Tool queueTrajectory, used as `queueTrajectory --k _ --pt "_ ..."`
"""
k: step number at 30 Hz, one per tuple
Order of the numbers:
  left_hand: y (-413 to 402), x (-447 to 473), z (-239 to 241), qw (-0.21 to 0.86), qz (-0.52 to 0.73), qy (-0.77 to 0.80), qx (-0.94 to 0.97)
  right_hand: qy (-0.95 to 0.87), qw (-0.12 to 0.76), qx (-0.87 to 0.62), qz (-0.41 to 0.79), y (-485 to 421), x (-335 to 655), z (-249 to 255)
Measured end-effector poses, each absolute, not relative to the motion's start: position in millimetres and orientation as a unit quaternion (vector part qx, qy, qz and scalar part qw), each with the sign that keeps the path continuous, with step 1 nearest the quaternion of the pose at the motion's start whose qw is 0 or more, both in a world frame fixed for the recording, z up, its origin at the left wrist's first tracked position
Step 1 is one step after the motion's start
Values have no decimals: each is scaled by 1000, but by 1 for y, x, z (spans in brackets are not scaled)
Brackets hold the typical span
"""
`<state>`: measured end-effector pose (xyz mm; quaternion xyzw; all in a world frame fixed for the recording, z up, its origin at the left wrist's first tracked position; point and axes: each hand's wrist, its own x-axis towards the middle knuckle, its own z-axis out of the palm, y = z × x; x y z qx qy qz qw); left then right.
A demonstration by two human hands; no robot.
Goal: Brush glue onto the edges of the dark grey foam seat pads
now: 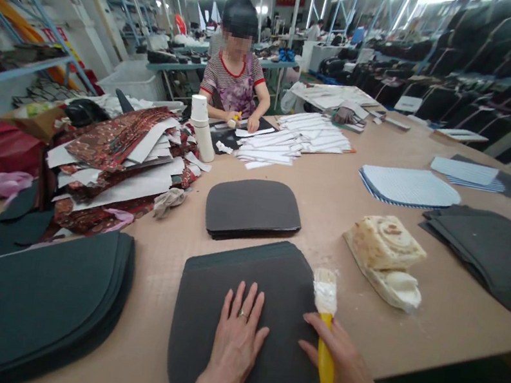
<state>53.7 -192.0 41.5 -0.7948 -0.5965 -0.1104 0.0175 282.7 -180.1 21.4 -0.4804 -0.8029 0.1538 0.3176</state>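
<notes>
A dark fabric panel point(258, 322) is pressed flat on the counter point(330, 211) by the left hand point(235, 338), fingers spread; a glue brush point(324, 334) is gripped, apparently loosely, in the right hand's point(344, 363) closed fingers.

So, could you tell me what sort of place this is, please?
Probably a factory workshop: stacks of cut dark panels cover the long table, the right hand holds a paste-coated brush, and a co-worker sits by white strips.
</notes>
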Motion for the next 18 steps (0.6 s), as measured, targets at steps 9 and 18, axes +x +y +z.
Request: queueTrajectory --k 9,18 --pt "-185 56 37 109 -66 -575 -808 -794 333 -431 268 -133 204 39" --pt "-182 56 39 111 -39 -576 -809 -802 325 -476 156 -104 227 13"
